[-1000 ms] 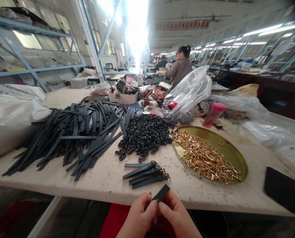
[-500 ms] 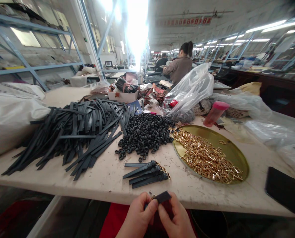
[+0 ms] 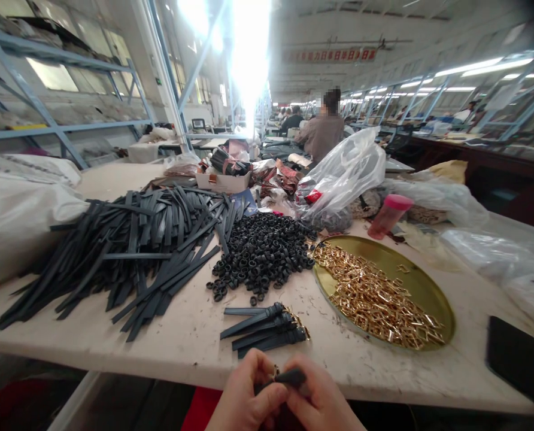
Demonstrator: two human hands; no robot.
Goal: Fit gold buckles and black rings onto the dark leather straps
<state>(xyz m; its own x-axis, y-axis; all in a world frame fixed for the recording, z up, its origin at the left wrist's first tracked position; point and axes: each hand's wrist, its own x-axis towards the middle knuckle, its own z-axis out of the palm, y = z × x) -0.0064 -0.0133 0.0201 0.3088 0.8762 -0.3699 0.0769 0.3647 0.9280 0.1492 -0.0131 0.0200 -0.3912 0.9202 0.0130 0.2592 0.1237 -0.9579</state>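
Close together at the table's front edge, my left hand (image 3: 254, 392) and my right hand (image 3: 316, 392) pinch one dark strap (image 3: 290, 377). A small gold piece (image 3: 276, 371) shows between the fingertips. Much of the strap is hidden by the fingers. Just beyond the hands lies a small stack of black straps with gold buckles (image 3: 267, 326). Behind it is a heap of black loops (image 3: 267, 248). To the left spreads a large pile of loose black straps (image 3: 159, 221). Gold buckles (image 3: 379, 293) cover much of a round golden tray (image 3: 444, 299) on the right.
A black phone-like slab (image 3: 518, 359) lies at the table's right front. Behind the tray stand a pink-lidded jar (image 3: 389, 216) and a clear plastic bag (image 3: 348, 173). A white sack (image 3: 20, 221) sits at the left. A person (image 3: 323, 131) is further back.
The strap's flat end, raised between my hands before, now looks folded or curled under my right fingers. The view has tilted up slightly, so the table sits lower.
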